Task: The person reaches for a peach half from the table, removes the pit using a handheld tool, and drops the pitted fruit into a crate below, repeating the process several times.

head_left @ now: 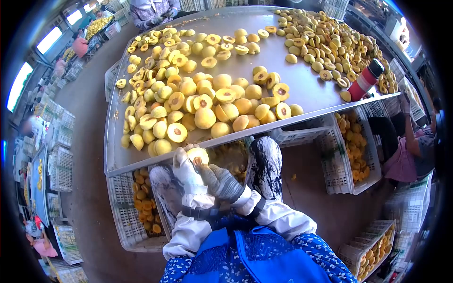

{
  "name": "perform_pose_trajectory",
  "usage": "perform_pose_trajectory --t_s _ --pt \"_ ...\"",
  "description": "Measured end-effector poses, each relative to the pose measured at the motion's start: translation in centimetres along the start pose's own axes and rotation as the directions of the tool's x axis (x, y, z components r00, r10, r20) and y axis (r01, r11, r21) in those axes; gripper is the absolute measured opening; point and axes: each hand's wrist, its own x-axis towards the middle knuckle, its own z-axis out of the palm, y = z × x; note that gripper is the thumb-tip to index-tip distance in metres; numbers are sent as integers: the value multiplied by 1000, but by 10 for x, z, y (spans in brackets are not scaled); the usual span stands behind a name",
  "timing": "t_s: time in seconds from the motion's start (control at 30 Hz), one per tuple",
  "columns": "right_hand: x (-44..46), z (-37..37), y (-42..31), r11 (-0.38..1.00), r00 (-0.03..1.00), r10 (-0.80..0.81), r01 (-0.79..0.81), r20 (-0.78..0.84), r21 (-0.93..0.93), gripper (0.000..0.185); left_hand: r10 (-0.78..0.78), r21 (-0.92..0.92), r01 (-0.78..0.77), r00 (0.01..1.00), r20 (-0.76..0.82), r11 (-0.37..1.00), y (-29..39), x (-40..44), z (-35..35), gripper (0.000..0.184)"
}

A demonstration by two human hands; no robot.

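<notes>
My left hand (185,170), in a pale glove, is closed around a halved yellow peach (197,155) with its cut face and brown centre showing. Close beside it, my right hand (222,183) wears a grey glove and has its fingers curled near the lower edge of that half. Whatever those fingers hold is hidden. Both hands are just off the near edge of a metal table (264,52), above my lap. A large spread of peach halves (177,132) lies on the table right beyond my hands, some cut side up with the pit in.
A red bottle with a black cap (365,80) lies near the right corner, beside another heap of halves (325,42). Crates of peach pieces stand below, left (123,212) and right (330,155). Co-workers sit at the far edge (153,14) and right (410,151).
</notes>
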Motion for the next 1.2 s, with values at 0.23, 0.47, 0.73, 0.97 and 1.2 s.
perform_pose_trajectory --t_s 0.23,0.47,0.73,0.97,1.2 --pt "12 -40 -35 576 740 481 -671 470 468 49 67 139 -96 978 199 986 -3 -1 -10 32" --pt "5 -52 -11 375 592 377 -801 712 467 41 -34 239 -48 944 327 970 5 -15 -15 33" --pt "-27 -6 -18 142 867 144 -495 477 857 29 -363 40 363 907 211 931 41 -14 -31 40" --pt "-49 1 53 -420 575 380 -591 725 689 50 440 749 -303 657 612 -589 149 59 -93 45" --pt "-26 -15 27 119 563 531 -790 634 602 52 -213 339 -612 652 728 -715 70 118 20 53"
